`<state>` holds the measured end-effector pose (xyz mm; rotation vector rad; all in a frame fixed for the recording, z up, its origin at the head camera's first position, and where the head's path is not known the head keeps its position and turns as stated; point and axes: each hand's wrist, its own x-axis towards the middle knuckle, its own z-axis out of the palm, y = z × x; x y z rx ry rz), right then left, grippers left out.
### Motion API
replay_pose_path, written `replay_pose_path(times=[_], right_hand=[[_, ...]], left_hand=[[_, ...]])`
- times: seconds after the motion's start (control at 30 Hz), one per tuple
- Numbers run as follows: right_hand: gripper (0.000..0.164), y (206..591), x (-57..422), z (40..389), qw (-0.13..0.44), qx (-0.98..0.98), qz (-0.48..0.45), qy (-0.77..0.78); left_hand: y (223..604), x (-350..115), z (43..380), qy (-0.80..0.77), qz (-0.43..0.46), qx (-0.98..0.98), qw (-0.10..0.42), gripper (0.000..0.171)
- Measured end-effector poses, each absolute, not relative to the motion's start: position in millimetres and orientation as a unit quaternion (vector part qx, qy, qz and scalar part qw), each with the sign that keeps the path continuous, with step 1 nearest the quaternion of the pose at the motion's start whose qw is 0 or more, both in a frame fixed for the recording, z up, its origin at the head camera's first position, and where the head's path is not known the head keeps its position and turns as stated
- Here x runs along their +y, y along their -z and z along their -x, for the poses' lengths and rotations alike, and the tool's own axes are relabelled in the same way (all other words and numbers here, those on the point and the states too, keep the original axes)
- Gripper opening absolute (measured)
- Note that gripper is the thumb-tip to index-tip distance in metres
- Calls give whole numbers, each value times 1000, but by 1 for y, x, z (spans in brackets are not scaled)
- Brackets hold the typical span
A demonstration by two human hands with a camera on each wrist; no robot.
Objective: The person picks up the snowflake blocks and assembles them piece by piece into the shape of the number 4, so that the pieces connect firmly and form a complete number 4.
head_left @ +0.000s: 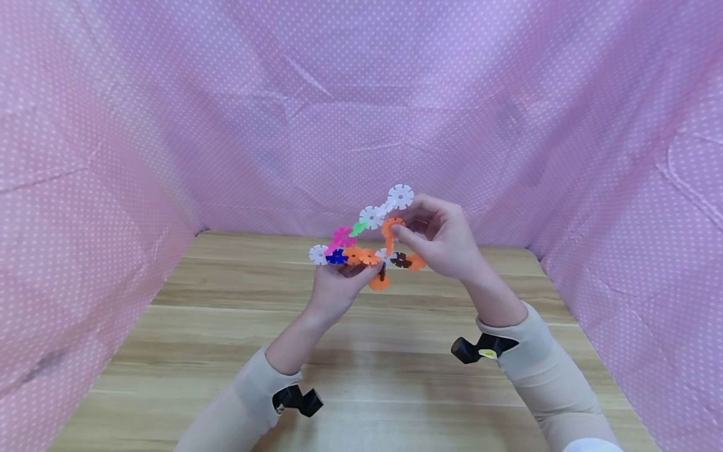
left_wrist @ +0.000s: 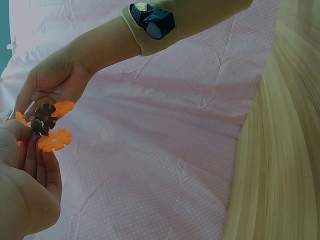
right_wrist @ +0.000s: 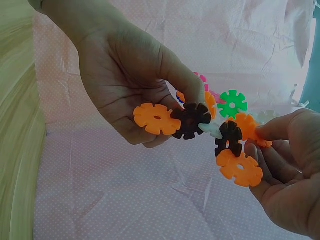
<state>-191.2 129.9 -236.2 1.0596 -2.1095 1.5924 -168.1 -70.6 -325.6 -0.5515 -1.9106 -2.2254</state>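
Notched plastic snowflake discs are joined into a branching chain held up between both hands. My left hand [head_left: 333,294] grips its lower row from below, thumb near a white disc [head_left: 386,255]. That row has a blue disc [head_left: 337,257] and orange discs [head_left: 354,255]. My right hand [head_left: 449,242] pinches an upright orange disc [head_left: 390,226] between thumb and fingers. A pink disc [head_left: 343,236], a green disc [head_left: 358,227] and white discs [head_left: 400,197] climb along the upper branch. In the right wrist view, dark brown discs [right_wrist: 191,121] carry orange discs [right_wrist: 240,168] at two short ends.
A wood-grain table [head_left: 361,389] lies beneath the hands. Pink polka-dot cloth [head_left: 350,113] hangs at the back and on both sides. Black wrist cameras [head_left: 296,400] are strapped over the beige sleeves [head_left: 556,383].
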Motion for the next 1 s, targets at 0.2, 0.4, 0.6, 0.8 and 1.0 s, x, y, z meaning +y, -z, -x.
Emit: replay_pose_path(times=[0.2, 0.4, 0.6, 0.8, 1.0], right_hand=[[10, 238, 131, 191, 148, -734, -370, -550], [9, 238, 131, 190, 147, -725, -368, -564], [10, 240, 131, 190, 141, -722, -372, -566], [12, 240, 131, 190, 139, -716, -377, -571], [9, 240, 132, 189, 147, -720, -382, -561]], left_hand=[[327, -69, 167, 746, 189, -632, 88, 48], [328, -67, 167, 752, 192, -622, 105, 46], [329, -66, 165, 752, 183, -624, 106, 44], [327, -64, 164, 754, 180, -622, 109, 45], [328, -63, 164, 755, 182, -618, 121, 43]])
